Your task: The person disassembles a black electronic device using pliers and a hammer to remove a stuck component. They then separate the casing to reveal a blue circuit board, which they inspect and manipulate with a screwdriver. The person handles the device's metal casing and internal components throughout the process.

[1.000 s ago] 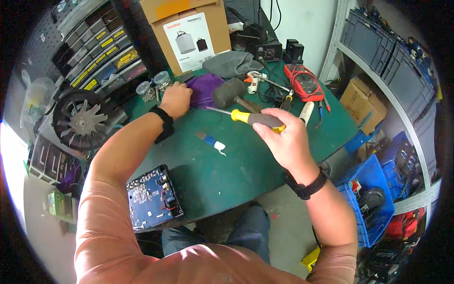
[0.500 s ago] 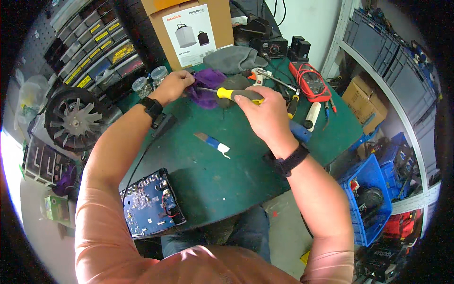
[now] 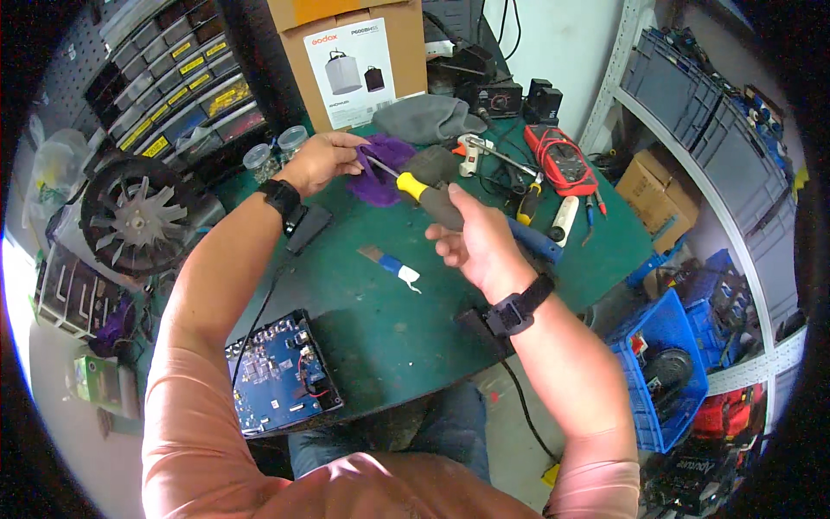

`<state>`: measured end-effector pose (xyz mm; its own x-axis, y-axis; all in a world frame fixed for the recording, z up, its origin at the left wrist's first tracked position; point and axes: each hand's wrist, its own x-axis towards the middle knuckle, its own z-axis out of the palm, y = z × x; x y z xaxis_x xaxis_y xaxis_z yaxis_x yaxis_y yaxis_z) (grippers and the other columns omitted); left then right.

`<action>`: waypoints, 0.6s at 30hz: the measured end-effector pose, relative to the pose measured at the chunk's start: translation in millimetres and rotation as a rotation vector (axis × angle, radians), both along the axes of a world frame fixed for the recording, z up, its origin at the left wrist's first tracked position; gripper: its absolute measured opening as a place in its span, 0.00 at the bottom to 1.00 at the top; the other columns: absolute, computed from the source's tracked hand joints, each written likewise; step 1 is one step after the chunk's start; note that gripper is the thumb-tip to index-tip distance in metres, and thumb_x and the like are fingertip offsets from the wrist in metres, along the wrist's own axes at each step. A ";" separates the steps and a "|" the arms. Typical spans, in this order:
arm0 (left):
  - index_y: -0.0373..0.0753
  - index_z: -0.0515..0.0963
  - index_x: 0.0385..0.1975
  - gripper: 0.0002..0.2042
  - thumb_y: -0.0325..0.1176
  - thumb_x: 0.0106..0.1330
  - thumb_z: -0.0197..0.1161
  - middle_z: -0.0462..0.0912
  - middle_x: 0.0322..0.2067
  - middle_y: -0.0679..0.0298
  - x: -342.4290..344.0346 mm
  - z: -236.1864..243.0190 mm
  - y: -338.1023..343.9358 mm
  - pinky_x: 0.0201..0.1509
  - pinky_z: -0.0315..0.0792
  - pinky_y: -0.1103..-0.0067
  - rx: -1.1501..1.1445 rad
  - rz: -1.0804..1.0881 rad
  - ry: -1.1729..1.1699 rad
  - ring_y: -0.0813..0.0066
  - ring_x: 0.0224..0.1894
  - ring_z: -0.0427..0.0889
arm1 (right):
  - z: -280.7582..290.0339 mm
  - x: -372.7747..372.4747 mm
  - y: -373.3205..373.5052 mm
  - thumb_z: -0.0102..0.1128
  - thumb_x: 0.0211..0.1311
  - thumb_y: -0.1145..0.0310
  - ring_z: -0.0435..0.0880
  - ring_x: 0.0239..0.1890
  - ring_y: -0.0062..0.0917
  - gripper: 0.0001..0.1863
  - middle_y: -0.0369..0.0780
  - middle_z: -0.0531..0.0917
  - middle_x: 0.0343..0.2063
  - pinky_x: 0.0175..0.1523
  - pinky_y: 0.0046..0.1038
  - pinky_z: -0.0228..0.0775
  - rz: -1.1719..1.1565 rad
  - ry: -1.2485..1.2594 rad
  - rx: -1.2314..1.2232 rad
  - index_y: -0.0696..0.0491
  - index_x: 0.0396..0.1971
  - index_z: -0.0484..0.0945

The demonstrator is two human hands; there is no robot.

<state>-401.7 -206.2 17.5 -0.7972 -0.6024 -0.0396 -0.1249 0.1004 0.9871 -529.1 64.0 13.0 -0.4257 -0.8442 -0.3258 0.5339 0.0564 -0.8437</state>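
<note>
A screwdriver (image 3: 427,201) with a yellow and dark grey handle points away to the far left. My right hand (image 3: 477,242) holds its handle, palm turned upward, thumb along the grip and the other fingers loosely curled. At the shaft's far end my left hand (image 3: 328,161) pinches a purple cloth (image 3: 380,186), which is bunched around the tip and hides it. A dark grey-brown rounded thing (image 3: 435,166) lies just beyond the handle.
An open-cased circuit board (image 3: 278,381) sits at the near left edge of the green table (image 3: 372,333). Mid-table lies a flat blue-and-white tool (image 3: 392,265). A red multimeter (image 3: 564,164), pliers (image 3: 530,203) and small jars (image 3: 259,160) stand or lie farther back. Right: a blue crate (image 3: 653,381).
My right hand has rolled from palm-down to palm-up around the screwdriver and moved slightly nearer to me. The screwdriver's handle now tilts down toward the right; my left hand stays at the cloth.
</note>
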 end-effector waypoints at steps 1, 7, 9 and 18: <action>0.29 0.77 0.48 0.12 0.24 0.67 0.57 0.83 0.39 0.58 -0.3 -1.8 -0.5 0.46 0.79 0.79 0.012 0.002 0.009 0.74 0.39 0.82 | -2.8 -0.9 2.2 0.51 0.69 0.47 0.73 0.13 0.19 0.21 0.39 0.81 0.20 0.18 0.20 0.59 0.046 -0.083 -0.006 0.51 0.43 0.77; 0.26 0.76 0.47 0.11 0.23 0.68 0.56 0.83 0.35 0.56 5.1 10.2 8.1 0.41 0.80 0.78 0.015 -0.006 -0.030 0.72 0.32 0.83 | -9.9 -19.7 9.8 0.54 0.69 0.51 0.74 0.18 0.19 0.18 0.38 0.79 0.24 0.19 0.18 0.60 0.125 0.084 -0.008 0.51 0.44 0.77; 0.26 0.76 0.47 0.11 0.23 0.68 0.56 0.83 0.33 0.56 5.2 13.2 7.4 0.38 0.81 0.77 0.006 0.000 -0.049 0.71 0.31 0.84 | -9.0 -20.2 10.8 0.57 0.67 0.55 0.75 0.19 0.21 0.16 0.39 0.80 0.25 0.21 0.20 0.63 0.107 0.267 -0.007 0.52 0.44 0.77; 0.28 0.77 0.43 0.09 0.24 0.68 0.56 0.82 0.27 0.59 -1.6 13.0 20.8 0.29 0.79 0.78 -0.082 0.071 -0.140 0.70 0.24 0.83 | -7.6 -7.1 24.4 0.65 0.54 0.74 0.79 0.40 0.46 0.21 0.46 0.76 0.37 0.41 0.41 0.73 -0.191 1.673 -0.153 0.53 0.49 0.73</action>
